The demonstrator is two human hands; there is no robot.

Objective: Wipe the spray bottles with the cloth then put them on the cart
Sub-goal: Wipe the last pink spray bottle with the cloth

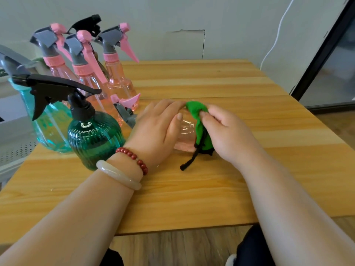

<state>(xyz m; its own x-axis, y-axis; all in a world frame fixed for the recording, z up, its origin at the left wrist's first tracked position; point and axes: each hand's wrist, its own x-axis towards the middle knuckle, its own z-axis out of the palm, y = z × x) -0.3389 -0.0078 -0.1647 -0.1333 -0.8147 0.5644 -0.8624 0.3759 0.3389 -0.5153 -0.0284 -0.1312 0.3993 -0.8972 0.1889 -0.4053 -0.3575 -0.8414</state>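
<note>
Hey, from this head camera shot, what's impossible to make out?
Head view:
lying pink bottle: body largely covered by left hand and green cloth in right hand.
rear black sprayer: its bottle hidden behind upright pink bottles.
light teal bottle: partly behind dark green bottle, top cut by left edge.
</note>
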